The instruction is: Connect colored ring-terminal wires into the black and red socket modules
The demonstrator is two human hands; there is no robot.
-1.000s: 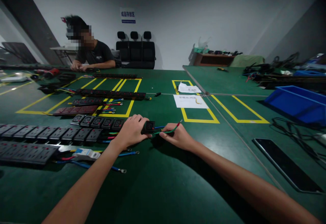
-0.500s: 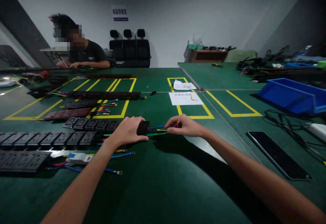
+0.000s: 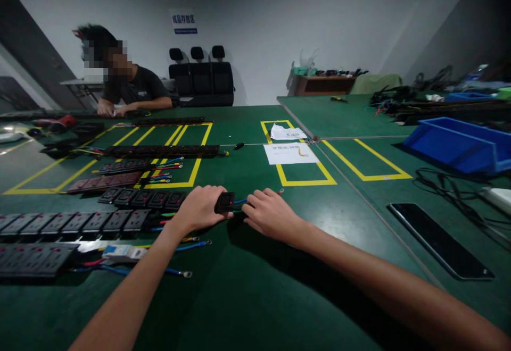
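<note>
My left hand point(image 3: 203, 206) is closed over a black socket strip point(image 3: 224, 202), whose end module shows past the fingertips. More modules of a black socket row point(image 3: 151, 199) lie left of this hand, partly covered by it. From the strip's end come blue and green wires point(image 3: 238, 202). My right hand point(image 3: 269, 214) is wrapped round these wires close to the strip, and a red terminal tip point(image 3: 281, 191) sticks out beyond its knuckles. Below my left wrist lie a grey socket strip point(image 3: 75, 223) and a white circuit breaker point(image 3: 123, 252) with ring-ended wires.
A phone point(image 3: 441, 240) lies at the right, near black cables point(image 3: 443, 191) and a blue bin point(image 3: 459, 146). Paper sheets point(image 3: 287, 154) rest inside yellow tape marks. Further socket strips point(image 3: 163, 150) lie at the left. A co-worker point(image 3: 138, 88) sits across the table.
My right hand has moved left along the wires, nearer the strip, and its fingers now wrap round them. My left hand keeps its hold. The co-worker's hands have shifted slightly.
</note>
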